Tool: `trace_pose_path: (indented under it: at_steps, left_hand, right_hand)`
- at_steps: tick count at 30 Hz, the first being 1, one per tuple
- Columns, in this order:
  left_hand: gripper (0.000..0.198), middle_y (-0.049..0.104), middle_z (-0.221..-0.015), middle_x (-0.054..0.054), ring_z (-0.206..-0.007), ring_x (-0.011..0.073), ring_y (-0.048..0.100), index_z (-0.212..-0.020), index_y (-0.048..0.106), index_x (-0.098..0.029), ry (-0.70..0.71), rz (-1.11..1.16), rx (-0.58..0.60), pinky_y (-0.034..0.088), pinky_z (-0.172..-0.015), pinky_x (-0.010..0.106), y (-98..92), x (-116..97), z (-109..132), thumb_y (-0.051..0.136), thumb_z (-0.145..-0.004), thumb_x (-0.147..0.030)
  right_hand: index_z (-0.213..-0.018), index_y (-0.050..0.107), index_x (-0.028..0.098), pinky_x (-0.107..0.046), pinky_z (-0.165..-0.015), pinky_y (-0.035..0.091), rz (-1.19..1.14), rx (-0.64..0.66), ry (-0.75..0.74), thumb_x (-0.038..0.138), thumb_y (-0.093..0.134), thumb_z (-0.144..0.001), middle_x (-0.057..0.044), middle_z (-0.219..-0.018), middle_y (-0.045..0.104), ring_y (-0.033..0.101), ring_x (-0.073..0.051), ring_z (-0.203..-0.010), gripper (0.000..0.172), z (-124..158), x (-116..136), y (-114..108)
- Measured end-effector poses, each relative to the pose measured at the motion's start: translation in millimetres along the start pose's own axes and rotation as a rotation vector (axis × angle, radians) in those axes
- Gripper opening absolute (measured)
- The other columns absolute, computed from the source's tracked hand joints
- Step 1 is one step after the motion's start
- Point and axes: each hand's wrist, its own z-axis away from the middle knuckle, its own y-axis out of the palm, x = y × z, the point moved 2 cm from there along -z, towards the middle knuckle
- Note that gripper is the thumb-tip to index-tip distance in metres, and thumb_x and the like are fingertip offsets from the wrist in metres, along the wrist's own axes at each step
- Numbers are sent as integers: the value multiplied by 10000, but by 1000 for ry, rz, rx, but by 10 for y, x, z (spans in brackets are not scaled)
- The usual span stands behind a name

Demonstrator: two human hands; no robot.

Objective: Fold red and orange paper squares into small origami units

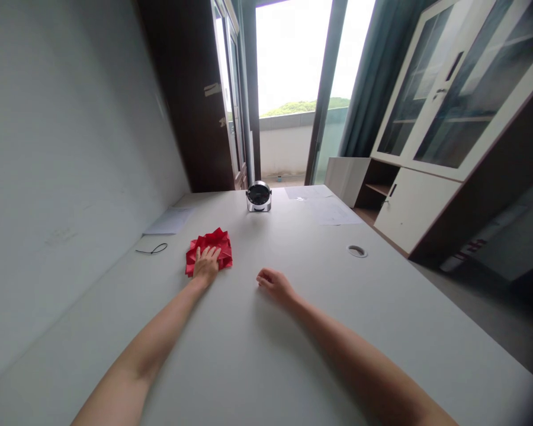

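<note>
Left hand: palm down, fingers spread wide, lying flat on the bright red, crinkled, many-pointed folded sheet; resting on it, not gripping. Sheet sits left of centre on the smooth white tabletop, pointed edges showing beyond the fingers. Can't tell if it's paper or cloth. Right hand: just above or on the tabletop, right of the red sheet and apart from it, fingers curled inward; can't tell if fully closed or holding anything. Thin black cord loop lies left of the sheet, flat white papers behind the loop by the wall. Round black-and-silver device on a metal bracket stands near the far edge. White-rimmed round cable hole at right.
</note>
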Motion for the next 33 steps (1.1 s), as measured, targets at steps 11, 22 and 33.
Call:
trace_pose_path:
  at_steps: [11,22,33]
  left_hand:
    - [500,568,-1381,122,-1321,307,461,-1331,557,-230,-35,11,10,64,-1220,502,-24,39,117,557,-831,-216]
    - [640,381,-1542,90,-1423,308,312,-1478,402,-285,95,-209,118,171,-1188,534,61,-200,32,540,-879,-461]
    - [530,475,-1473,121,-1374,289,386,-1426,474,-213,-62,-206,84,208,-1171,527,193,210,-29,431,-932,-399]
  right_hand:
    - [-767,627,206,-239,-609,365,4,13,17,318,536,-838,10,-672,629,505,-139,-625,161,-14,-26,0]
    - [-773,623,189,-224,-593,367,-42,7,22,323,537,-847,21,-656,626,514,-122,-603,176,-1,-66,-1]
    - [-779,616,192,-227,-596,420,-95,-134,41,333,523,-872,15,-650,630,563,-123,-591,193,-11,-151,-16]
